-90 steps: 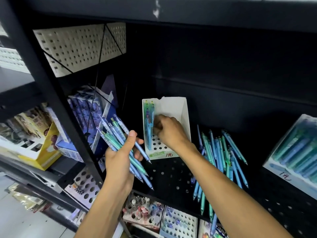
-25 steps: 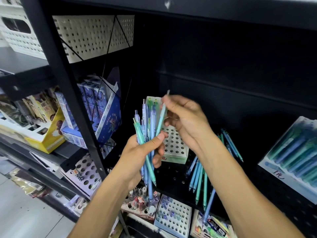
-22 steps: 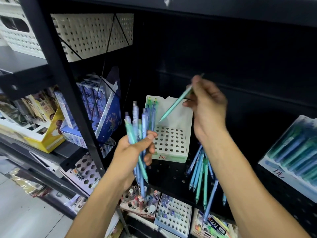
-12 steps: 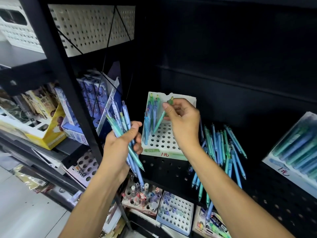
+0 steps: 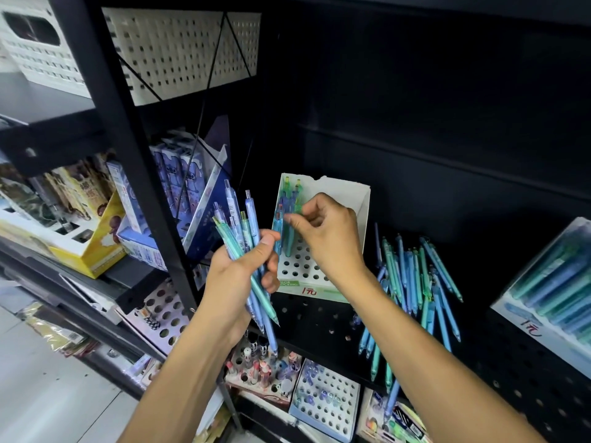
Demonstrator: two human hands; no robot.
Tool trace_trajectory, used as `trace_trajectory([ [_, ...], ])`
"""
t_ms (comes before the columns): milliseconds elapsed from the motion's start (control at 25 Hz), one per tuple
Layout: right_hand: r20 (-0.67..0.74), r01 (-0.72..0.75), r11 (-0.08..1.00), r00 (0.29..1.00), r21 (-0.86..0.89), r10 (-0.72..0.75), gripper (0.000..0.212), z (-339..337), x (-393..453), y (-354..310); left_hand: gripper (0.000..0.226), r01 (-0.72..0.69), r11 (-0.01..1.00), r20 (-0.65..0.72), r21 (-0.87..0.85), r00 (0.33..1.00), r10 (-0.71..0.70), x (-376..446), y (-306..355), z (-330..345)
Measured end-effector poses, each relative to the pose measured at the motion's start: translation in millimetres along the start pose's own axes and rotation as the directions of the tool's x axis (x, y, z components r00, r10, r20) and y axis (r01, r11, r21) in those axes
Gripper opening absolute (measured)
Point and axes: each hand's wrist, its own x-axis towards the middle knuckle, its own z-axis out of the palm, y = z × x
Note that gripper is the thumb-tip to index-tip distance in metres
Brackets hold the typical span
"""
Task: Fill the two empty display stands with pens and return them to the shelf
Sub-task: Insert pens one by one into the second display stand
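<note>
Head view: left hand (image 5: 238, 276) grips pens (image 5: 243, 231); right hand (image 5: 329, 231) pinches one at stand (image 5: 348, 199).

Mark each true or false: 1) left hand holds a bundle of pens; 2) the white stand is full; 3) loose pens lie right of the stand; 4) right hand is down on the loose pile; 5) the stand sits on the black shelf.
1. True. The left hand grips a bundle of pens.
2. False. The white stand has pens only in its left columns; most holes are empty.
3. True. Loose pens lie on the black shelf to its right.
4. False. The right hand is at the stand, pinching a green pen.
5. True.
</note>
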Motion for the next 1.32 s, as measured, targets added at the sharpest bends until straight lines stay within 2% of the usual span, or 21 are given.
trace_trajectory([
  [160, -0.078, 0.014, 1.0, 0.997, -0.004, -0.015, 0.023, -4, -9, -11, 0.012, 0.01, 1.0, 0.056, 0.021, 0.998, -0.011, -1, -3, 1],
  [200, -0.108, 0.032, 0.999, 0.994, 0.039, -0.027, 0.023, -8, -12, -17, 0.012, 0.016, 1.0, 0.075, 0.026, 0.997, -0.018, -1, -3, 2],
  [240, -0.082, 0.036, 0.993, 0.996, 0.113, -0.027, 0.025, -14, -14, -25, 0.011, 0.019, 0.999, 0.097, 0.028, 0.995, -0.022, -1, -4, 3],
  [280, 0.022, 0.005, 0.981, 1.0, 0.193, -0.01, 0.027, -19, -16, -31, 0.01, 0.02, 0.999, 0.122, 0.029, 0.992, -0.023, -1, -5, 5],
  [360, 0.293, -0.116, 0.947, 0.956, 0.3, 0.024, 0.025, -27, -22, -45, 0.012, 0.017, 0.999, 0.171, 0.035, 0.985, -0.022, -1, -6, 8],
  [400, 0.344, -0.158, 0.935, 0.938, 0.319, 0.042, 0.021, -31, -23, -48, 0.012, 0.017, 0.999, 0.192, 0.041, 0.981, -0.025, -1, -7, 9],
  [440, 0.319, -0.181, 0.923, 0.945, 0.338, 0.068, 0.017, -34, -20, -50, 0.013, 0.018, 0.999, 0.21, 0.051, 0.977, -0.029, -2, -8, 10],
  [480, 0.237, -0.201, 0.9, 0.965, 0.386, 0.114, 0.015, -38, -15, -50, 0.015, 0.022, 0.998, 0.223, 0.065, 0.974, -0.036, -2, -9, 9],
  [520, 0.121, -0.205, 0.863, 0.978, 0.461, 0.168, 0.015, -43, -9, -49, 0.017, 0.028, 0.996, 0.222, 0.08, 0.974, -0.045, -3, -10, 8],
  [600, -0.137, -0.117, 0.788, 0.959, 0.604, 0.247, 0.017, -57, 4, -45, 0.014, 0.041, 0.995, 0.148, 0.087, 0.987, -0.054, -4, -13, 4],
  [680, -0.316, -0.019, 0.836, 0.921, 0.548, 0.228, 0.016, -64, 7, -35, 0.011, 0.026, 0.997, -0.013, 0.069, 1.0, -0.025, -3, -16, -3],
  [720, -0.334, -0.01, 0.878, 0.923, 0.478, 0.192, 0.013, -62, 2, -30, 0.011, 0.007, 0.998, -0.093, 0.057, 0.996, -0.002, -2, -17, -7],
  [800, -0.262, -0.032, 0.937, 0.956, 0.349, 0.13, 0.01, -49, -13, -19, 0.011, -0.022, 0.999, -0.193, 0.032, 0.981, 0.028, -1, -18, -11],
  [960, -0.138, -0.043, 0.964, 0.987, 0.264, 0.082, 0.006, -19, -29, 3, 0.011, -0.032, 0.999, -0.201, -0.001, 0.979, 0.032, -2, -18, -8],
  [1080, -0.1, 0.02, 0.989, 0.995, 0.149, -0.005, 0.009, -12, -29, 9, 0.011, -0.036, 0.999, -0.182, -0.011, 0.983, 0.033, -3, -17, -7],
  [1200, 0.022, 0.15, 0.988, 0.989, -0.029, -0.15, 0.014, -11, -24, 4, 0.01, -0.034, 0.999, -0.178, -0.018, 0.983, 0.031, -3, -17, -8],
  [1320, 0.103, 0.16, 0.979, 0.984, -0.126, -0.147, 0.017, -7, -21, -1, 0.01, -0.038, 0.999, -0.167, -0.029, 0.985, 0.033, -3, -16, -5],
])
